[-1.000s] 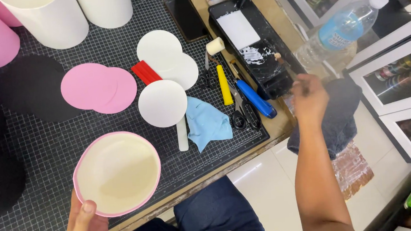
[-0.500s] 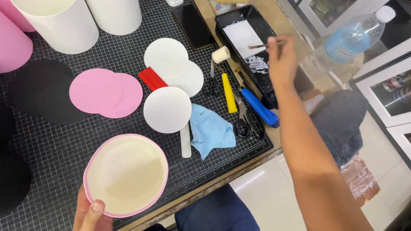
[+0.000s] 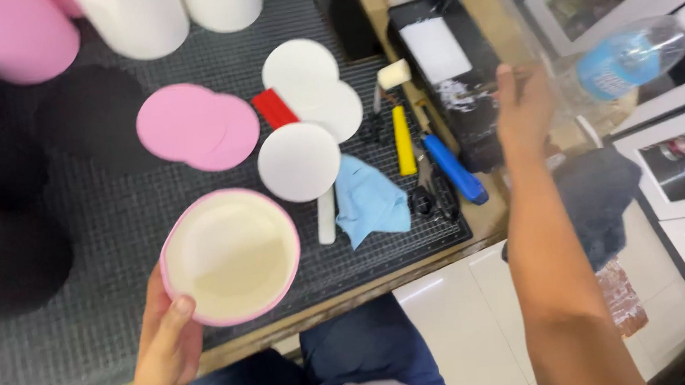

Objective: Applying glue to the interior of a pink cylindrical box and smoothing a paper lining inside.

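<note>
Seen from the head camera, the left hand [image 3: 170,348] is gripping the near rim of a round pink box [image 3: 232,256] with a cream inside, thumb curled over the edge and the other fingers hidden underneath; the box is sitting at the near edge of the dark cutting mat [image 3: 81,323], close to the table's front. Because that hold is only pinching one side of the rim, the box is likely at risk of tipping or sliding off toward the person's lap if the grip loosens. The right hand [image 3: 524,110] is hovering over the black tray [image 3: 468,115] smeared with white glue, fingers loosely spread and partly blurred; I cannot tell whether it is pinching anything. Reaching there, it is in danger of brushing wet glue or nudging the plastic water bottle [image 3: 636,51] lying just beyond. Between the hands are lying a white disc [image 3: 299,161], a blue cloth [image 3: 370,202], a yellow-handled tool [image 3: 404,139] and a blue-handled tool [image 3: 454,169].
</note>
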